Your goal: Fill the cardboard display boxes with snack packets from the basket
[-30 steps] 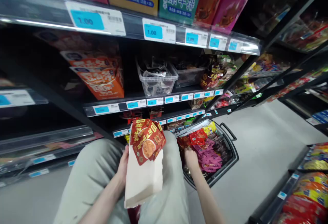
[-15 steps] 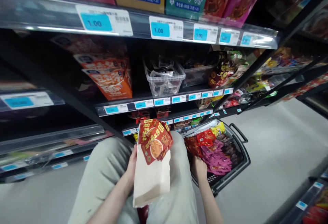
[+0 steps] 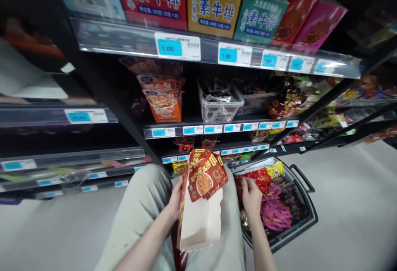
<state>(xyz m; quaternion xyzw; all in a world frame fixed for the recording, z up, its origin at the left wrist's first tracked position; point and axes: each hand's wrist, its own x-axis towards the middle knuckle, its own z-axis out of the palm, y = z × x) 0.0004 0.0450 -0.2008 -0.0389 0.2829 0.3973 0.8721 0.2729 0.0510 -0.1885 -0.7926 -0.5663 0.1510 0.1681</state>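
Note:
My left hand (image 3: 177, 196) is closed around the left side of an open cardboard box (image 3: 200, 225), held tilted above my lap with its pale inside showing. Several red snack packets (image 3: 206, 176), printed with a bowl of food, lie fanned in the box's upper end. Over the left part of a black shopping basket (image 3: 305, 231), my right hand (image 3: 252, 200) has its fingers pinched at a dark red snack packet (image 3: 239, 185); its fingertips are partly hidden. Purple packets (image 3: 276, 211), a bright red packet (image 3: 261, 178) and a yellow packet (image 3: 276, 169) lie in the basket.
Shelves with price tags (image 3: 178, 46) rise in front of me. They bear colourful boxes (image 3: 214, 8), orange snack packs (image 3: 164, 101) and a clear plastic bin (image 3: 220, 107). The basket's handle (image 3: 302, 178) points away to the right over the grey floor (image 3: 350, 188).
My right hand has risen from lower in the basket to the dark red packets. The view has shifted, so shelves, box and basket appear further right. My left hand keeps its hold on the box.

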